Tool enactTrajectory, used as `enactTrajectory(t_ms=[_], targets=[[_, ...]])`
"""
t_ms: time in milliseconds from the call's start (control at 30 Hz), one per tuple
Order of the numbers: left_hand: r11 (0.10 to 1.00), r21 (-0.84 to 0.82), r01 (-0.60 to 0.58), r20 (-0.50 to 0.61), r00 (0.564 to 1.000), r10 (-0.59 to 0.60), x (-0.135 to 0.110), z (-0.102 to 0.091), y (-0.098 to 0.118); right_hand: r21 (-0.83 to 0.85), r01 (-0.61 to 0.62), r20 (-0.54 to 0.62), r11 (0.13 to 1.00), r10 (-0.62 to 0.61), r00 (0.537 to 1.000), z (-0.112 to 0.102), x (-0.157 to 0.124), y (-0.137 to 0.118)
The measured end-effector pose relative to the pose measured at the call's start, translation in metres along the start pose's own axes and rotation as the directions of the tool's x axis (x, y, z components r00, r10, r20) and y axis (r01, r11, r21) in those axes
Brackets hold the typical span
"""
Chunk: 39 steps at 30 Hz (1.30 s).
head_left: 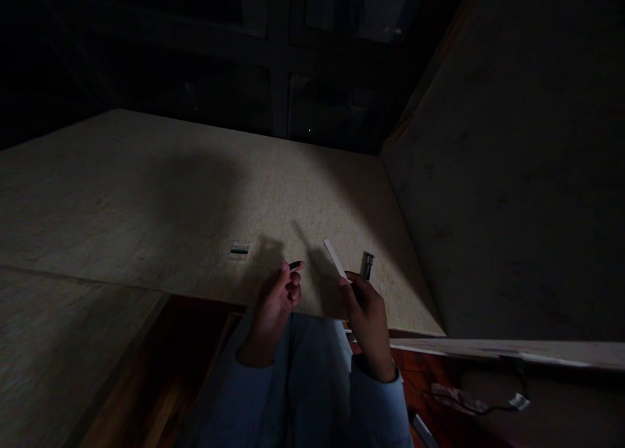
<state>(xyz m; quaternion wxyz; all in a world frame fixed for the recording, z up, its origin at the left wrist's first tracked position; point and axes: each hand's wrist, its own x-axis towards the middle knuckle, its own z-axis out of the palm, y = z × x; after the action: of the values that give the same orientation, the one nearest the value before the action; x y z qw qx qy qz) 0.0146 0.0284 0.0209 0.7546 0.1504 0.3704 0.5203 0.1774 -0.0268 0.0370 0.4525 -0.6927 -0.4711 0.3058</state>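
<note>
The scene is dim. My left hand [278, 298] is closed in a pinch on a small dark piece [295, 265], held over the near edge of a plywood board [170, 194]. My right hand [364, 308] is closed round a thin pale stick [335, 258] that points up and to the left. The two hands are a short way apart above my lap. On the board just past my right hand lies a small metal part [368, 265]. A small rectangular metal piece [239, 249] lies on the board left of my left hand.
A second board [508, 161] rises steeply on the right, meeting the flat board at a corner. A pale strip [502, 350] runs along the lower right, with a dark cable and white tag [518, 402] below it. Dark window panes [312, 57] stand behind. Wooden floor [161, 376] shows lower left.
</note>
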Motion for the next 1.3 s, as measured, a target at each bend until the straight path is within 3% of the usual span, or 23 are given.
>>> enactTrajectory(t_ms=[267,433,633,833,1300], targets=[[0.996,0.06,-0.064,-0.078,0.995,0.069,0.006,0.001,-0.007,-0.001,0.002,-0.13,1.0,-0.002,0.992,-0.007,0.005,0.009],[0.996,0.049,-0.077,-0.077,0.994,0.081,0.009,-0.002,-0.008,0.014,-0.023,-0.251,1.0,0.026,0.968,-0.024,0.009,0.019],[0.99,0.086,-0.115,-0.04,0.992,0.119,0.012,-0.008,-0.013,-0.184,-0.155,-0.412,0.971,0.067,0.909,-0.059,0.012,0.042],[0.984,0.129,-0.121,-0.059,0.99,0.129,0.01,-0.004,-0.011,-0.392,-0.273,-0.465,0.878,0.067,0.883,-0.083,0.008,0.063],[0.982,0.155,-0.111,-0.086,0.988,0.125,0.009,-0.001,-0.008,-0.537,-0.246,-0.51,0.807,-0.078,0.857,-0.081,0.015,0.093]])
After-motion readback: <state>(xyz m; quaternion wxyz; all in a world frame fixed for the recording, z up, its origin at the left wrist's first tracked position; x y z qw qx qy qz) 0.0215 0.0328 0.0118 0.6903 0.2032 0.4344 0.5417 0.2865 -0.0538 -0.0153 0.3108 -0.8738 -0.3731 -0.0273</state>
